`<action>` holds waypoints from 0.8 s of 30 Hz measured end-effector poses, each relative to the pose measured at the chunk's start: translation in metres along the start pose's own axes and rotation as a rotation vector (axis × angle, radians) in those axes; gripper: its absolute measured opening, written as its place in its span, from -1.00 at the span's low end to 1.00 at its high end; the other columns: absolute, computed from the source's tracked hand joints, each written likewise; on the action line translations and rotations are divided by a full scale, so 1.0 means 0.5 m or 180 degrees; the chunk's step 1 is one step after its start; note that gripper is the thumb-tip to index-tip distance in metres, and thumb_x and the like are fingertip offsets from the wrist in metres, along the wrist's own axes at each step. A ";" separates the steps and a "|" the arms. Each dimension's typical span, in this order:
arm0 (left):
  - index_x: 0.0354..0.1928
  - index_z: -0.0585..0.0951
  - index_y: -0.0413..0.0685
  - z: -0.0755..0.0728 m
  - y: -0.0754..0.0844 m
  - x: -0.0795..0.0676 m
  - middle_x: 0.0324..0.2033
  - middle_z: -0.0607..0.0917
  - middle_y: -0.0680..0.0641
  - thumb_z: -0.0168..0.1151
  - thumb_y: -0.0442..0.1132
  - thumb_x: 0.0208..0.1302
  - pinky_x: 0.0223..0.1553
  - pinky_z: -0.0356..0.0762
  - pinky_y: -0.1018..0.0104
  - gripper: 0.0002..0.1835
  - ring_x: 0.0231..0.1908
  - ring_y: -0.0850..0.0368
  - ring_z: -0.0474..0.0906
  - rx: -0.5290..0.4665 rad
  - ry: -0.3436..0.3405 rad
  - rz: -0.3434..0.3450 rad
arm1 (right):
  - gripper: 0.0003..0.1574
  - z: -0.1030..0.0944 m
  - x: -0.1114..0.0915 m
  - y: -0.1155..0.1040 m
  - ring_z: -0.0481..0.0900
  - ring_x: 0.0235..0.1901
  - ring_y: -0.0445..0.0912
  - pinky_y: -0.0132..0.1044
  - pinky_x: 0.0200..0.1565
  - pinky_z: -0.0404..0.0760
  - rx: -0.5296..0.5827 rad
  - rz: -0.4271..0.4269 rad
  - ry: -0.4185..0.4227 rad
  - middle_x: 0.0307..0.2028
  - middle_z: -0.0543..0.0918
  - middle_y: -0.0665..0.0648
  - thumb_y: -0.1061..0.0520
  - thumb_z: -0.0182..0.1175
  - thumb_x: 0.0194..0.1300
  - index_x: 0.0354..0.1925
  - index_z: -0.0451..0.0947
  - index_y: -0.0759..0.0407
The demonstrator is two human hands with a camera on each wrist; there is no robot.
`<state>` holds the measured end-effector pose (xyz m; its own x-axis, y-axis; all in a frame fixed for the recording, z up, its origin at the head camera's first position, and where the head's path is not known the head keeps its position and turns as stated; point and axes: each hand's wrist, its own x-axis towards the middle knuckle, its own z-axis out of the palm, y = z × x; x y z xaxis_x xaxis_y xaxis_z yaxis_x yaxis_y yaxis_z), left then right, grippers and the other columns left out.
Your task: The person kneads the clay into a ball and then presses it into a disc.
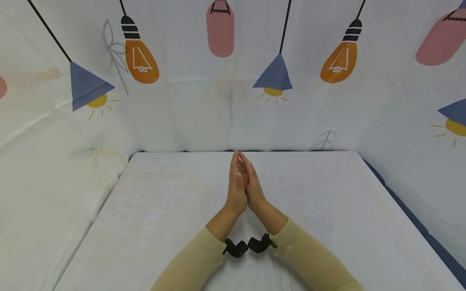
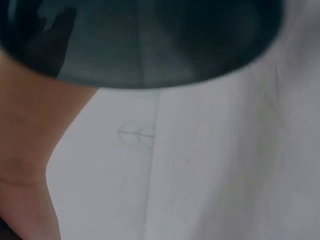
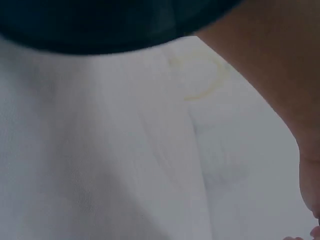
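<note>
Surface: a white sheet-like top is shown by the surface [image 1: 156, 230], bounded by a straight far edge and by two slanting side edges.
Hands: the left hand [image 1: 236, 192] and the right hand [image 1: 255, 190] are held together above the middle of the surface, fingers straight, tips meeting, heels touching, with a narrow gap left between the palms.
Wrist pieces: two black wrist pieces [image 1: 236, 248] are carried at the cuffs of the beige sleeves [image 1: 193, 258], over the nearer middle of the surface; their inner ends appear to touch.
Far edge: the fingertips are seen right at the surface's far edge, though their height above it cannot fairly be judged.
Side room: broad white stretches are left on both sides of the hands.
Beyond: the surface is backed by a lamp-printed cloth [image 1: 182, 117].
</note>
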<state>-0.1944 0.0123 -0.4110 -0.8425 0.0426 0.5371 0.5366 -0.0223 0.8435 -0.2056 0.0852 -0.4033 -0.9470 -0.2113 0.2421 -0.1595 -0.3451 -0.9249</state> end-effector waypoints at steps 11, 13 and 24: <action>0.60 -0.17 0.05 -0.025 -0.012 0.022 0.57 -0.17 -0.06 -0.54 0.72 0.12 0.41 -0.23 -0.31 0.19 0.53 -0.03 -0.22 -0.0122 0.0140 -0.0349 | -0.11 0.007 -0.019 -0.008 0.12 0.48 0.06 0.01 0.42 0.15 -0.0261 0.0122 -0.0152 0.49 0.19 0.26 -0.40 -0.48 0.55 0.59 -0.03 0.02; 0.60 -0.16 0.06 -0.031 -0.015 0.026 0.57 -0.16 -0.06 -0.52 0.72 0.11 0.41 -0.20 -0.31 0.19 0.53 -0.03 -0.19 -0.0159 0.0159 -0.0332 | -0.06 0.009 -0.022 -0.015 0.12 0.48 0.04 0.06 0.42 0.10 -0.0331 0.0062 -0.0206 0.49 0.20 0.24 -0.46 -0.47 0.52 0.59 0.01 0.03; 0.60 -0.09 0.21 -0.044 -0.044 0.019 0.57 -0.14 0.02 -0.52 0.74 0.09 0.38 -0.24 -0.39 0.15 0.53 -0.01 -0.24 -0.0027 -0.0030 -0.0621 | 0.06 0.010 -0.028 -0.047 0.01 0.52 0.02 0.19 0.44 -0.27 -0.0450 -0.0066 -0.0214 0.51 0.15 0.26 -0.61 -0.43 0.40 0.62 -0.26 -0.14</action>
<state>-0.2150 -0.0086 -0.4243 -0.9299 0.0563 0.3634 0.3628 -0.0210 0.9316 -0.1872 0.0916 -0.3834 -0.9230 -0.2679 0.2763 -0.2210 -0.2188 -0.9504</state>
